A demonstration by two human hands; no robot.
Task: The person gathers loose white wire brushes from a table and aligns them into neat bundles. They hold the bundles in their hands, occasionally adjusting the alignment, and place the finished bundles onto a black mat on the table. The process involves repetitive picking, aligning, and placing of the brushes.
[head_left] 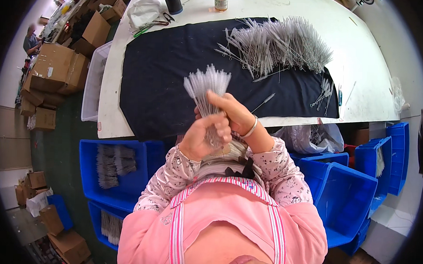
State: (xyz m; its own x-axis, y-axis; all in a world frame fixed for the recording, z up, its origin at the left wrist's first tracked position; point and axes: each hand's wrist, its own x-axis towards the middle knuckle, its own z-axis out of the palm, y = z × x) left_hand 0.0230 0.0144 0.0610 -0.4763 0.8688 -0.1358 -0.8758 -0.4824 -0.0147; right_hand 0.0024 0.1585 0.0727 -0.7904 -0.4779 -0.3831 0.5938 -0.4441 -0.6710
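Brush bundle (pixel 207 87): one fistful of thin clear-bristled wire brushes, too many for us to count, held upright in front of our chest over the near edge of the table.
Left hand (pixel 203 140): closed tight around the lower stems of the bundle.
Right hand (pixel 231 112): wrapped over the stems just above the left one, touching it; one pale bracelet (pixel 251 129) on that wrist.
Loose brushes (pixel 282 45): one big heap toward the far right corner of the dark cloth (pixel 162 83), plus one small cluster (pixel 323 93) at the cloth's right edge.
Table (pixel 363 67): white, with one dark bottle (pixel 172 1) and one small jar (pixel 220 1) along its far edge.
Blue bins (pixel 344 197): we count at least five below the table, two on our left holding brushes.
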